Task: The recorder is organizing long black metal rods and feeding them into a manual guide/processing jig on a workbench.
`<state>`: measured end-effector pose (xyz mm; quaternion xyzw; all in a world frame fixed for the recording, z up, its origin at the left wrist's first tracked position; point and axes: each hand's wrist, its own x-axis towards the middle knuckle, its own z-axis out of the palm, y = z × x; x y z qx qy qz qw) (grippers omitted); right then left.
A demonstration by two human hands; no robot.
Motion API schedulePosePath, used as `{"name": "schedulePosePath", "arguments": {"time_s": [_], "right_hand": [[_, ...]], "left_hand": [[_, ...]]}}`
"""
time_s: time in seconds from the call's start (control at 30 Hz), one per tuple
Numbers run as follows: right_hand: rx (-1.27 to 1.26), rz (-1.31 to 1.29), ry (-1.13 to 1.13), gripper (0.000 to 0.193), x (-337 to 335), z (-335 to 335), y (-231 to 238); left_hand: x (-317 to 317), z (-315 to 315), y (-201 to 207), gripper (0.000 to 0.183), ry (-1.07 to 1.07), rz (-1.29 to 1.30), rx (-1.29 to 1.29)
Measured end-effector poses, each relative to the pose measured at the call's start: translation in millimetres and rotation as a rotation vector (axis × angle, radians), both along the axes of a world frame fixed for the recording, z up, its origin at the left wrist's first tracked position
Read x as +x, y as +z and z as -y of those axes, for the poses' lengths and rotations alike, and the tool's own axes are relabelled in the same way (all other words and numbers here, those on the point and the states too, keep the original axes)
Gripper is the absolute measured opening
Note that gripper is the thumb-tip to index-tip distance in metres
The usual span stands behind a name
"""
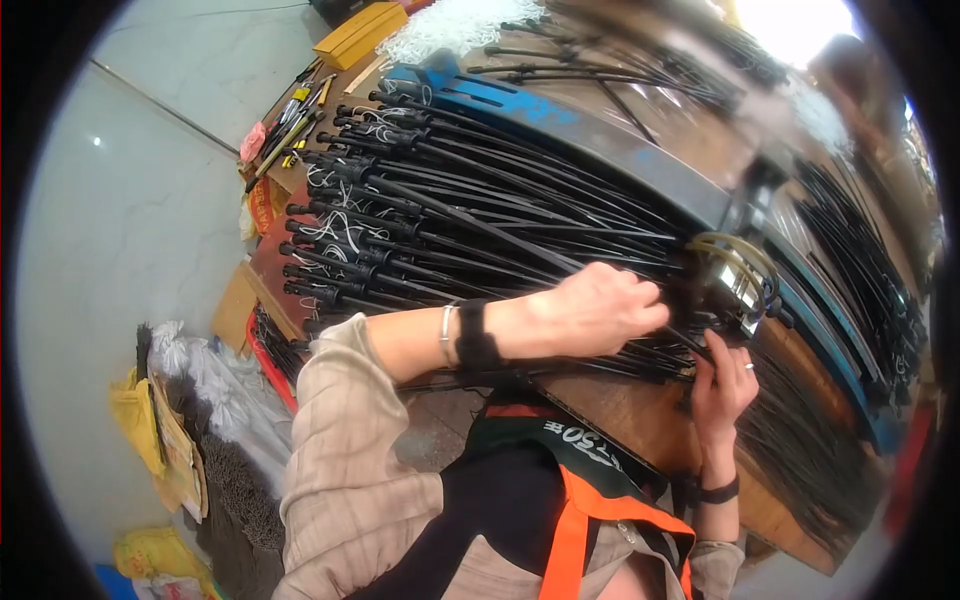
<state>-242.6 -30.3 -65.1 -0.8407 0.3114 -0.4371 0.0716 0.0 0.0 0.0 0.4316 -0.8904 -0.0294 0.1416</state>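
My left hand (608, 308) is closed in a fist around a thin black rod (686, 342), which shows as a short length between my hands. My right hand (725, 380), a ring on one finger, pinches the same rod near its other visible part. Just beyond my fingers stands a small metal fixture (742, 284) with yellowish tubes curving around it. Under and beyond my left forearm lies a thick bundle of long black rods (480, 205). Their far-left ends carry black fittings and loops of white cord (345, 225).
A blue metal beam (600, 130) runs across the wooden table (620, 405). More black rods (860, 270) lie beyond it; thin dark wires (810, 450) lie at right. White pieces (450, 30), a yellow box (360, 35) and hand tools (295, 120) sit at the far left. Sacks (225, 390) lie on the floor.
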Motion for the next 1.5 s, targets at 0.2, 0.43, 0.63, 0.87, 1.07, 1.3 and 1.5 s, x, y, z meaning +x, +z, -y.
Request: {"name": "schedulePosePath", "arguments": {"time_s": [0.2, 0.43, 0.63, 0.87, 1.07, 1.3, 1.5], "right_hand": [[0.036, -0.020, 0.073, 0.034, 31, 5, 14], [0.073, -0.125, 0.162, 0.038, 29, 2, 9], [-0.262, -0.062, -0.075, 0.041, -17, 15, 7], [-0.016, 0.075, -0.564, 0.031, -178, 69, -20], [-0.225, 0.111, -0.449, 0.044, -203, 94, -5], [-0.107, 0.033, -0.851, 0.027, -253, 111, -29], [-0.358, -0.184, -1.090, 0.013, -361, 97, -28]], "left_hand": [[31, -8, -6, 0.010, 0.073, -0.078, -0.106], [35, -31, -13, 0.011, 0.098, -0.125, 0.116], [15, -17, 19, 0.014, 0.084, -0.034, 0.290], [-59, 67, 70, 0.030, -0.097, 0.040, -0.138], [-104, 123, 71, 0.033, -0.277, 0.079, -0.185], [-129, 152, 64, 0.034, -0.351, 0.094, -0.096], [-121, 157, 68, 0.034, -0.309, 0.063, -0.071]]}}
